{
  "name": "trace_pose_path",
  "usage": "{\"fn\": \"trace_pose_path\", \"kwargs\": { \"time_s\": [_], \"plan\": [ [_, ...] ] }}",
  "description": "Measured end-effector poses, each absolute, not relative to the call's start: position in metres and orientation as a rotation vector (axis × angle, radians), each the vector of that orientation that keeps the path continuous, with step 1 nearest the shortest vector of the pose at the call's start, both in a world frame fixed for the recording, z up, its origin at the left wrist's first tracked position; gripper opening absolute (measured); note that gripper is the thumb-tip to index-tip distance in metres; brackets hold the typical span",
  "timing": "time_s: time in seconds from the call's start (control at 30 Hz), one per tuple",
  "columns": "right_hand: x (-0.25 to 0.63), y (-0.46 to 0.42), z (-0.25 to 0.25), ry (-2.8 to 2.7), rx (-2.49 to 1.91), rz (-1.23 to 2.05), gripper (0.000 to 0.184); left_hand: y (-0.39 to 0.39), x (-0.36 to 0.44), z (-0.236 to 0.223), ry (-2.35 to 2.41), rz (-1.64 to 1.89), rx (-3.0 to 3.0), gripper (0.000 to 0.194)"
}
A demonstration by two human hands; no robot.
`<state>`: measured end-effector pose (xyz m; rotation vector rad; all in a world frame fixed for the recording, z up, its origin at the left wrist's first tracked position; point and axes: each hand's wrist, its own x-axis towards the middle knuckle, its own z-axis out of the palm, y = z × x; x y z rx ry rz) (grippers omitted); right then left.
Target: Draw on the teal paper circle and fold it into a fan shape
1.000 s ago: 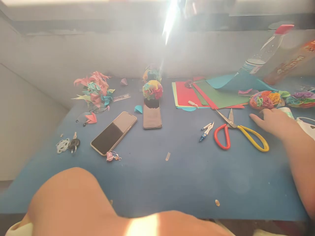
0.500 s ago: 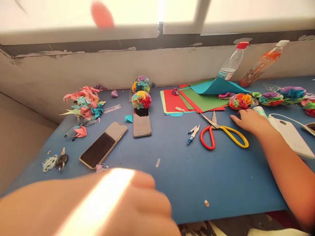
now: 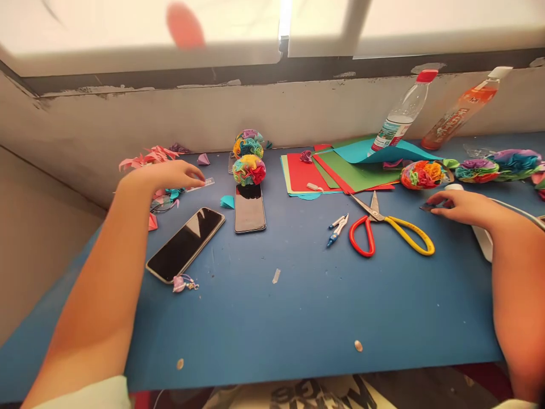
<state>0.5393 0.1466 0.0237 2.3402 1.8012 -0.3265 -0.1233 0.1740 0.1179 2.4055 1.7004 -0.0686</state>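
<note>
My left hand (image 3: 176, 174) reaches over the left back of the table, fingers stretched out and slightly bent. Its fingertips are at a clear plastic ruler (image 3: 202, 185) that lies flat; whether they touch it I cannot tell. Behind this hand are pink paper flowers (image 3: 158, 153), partly hidden, and folded glasses (image 3: 164, 203). My right hand (image 3: 462, 205) is closed, with a small dark flat thing (image 3: 427, 208) at its fingertips, too small to name. Near it are the open scissors (image 3: 374, 218) with red and yellow handles and an orange-red paper flower ball (image 3: 422, 175).
Two phones (image 3: 185, 245) (image 3: 250, 210) lie left of centre. Coloured paper sheets (image 3: 357, 170) are stacked at the back, with a compass (image 3: 338, 229) in front. A water bottle (image 3: 402, 113) and an orange drink bottle (image 3: 464, 108) lean by the wall. A white power bank (image 3: 483, 243) is partly hidden.
My left hand has moved from the near left edge up and away to the ruler. My right hand has come back slightly from the flower ball, a small dark thing now at its fingertips.
</note>
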Motion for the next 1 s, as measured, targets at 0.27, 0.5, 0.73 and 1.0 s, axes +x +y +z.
{"fn": "trace_pose_path", "kwargs": {
  "time_s": [0.27, 0.5, 0.73, 1.0],
  "plan": [
    [0.529, 0.138, 0.031, 1.834, 2.383, -0.420, 0.020, 0.187, -0.072, 0.083, 1.759, -0.481, 2.164, 0.058],
    [0.505, 0.132, 0.037, 1.919, 2.447, -0.259, 0.029, 0.185, -0.066, 0.082, 1.757, -0.465, 2.204, 0.056],
    [0.466, 0.129, 0.035, 2.029, 2.538, 0.115, 0.037, 0.191, -0.063, 0.074, 1.759, -0.388, 2.287, 0.040],
    [0.403, 0.115, 0.035, 2.458, 2.161, 0.604, 0.042, 0.172, -0.059, 0.095, 1.870, -0.401, 2.251, 0.050]
  ]
}}
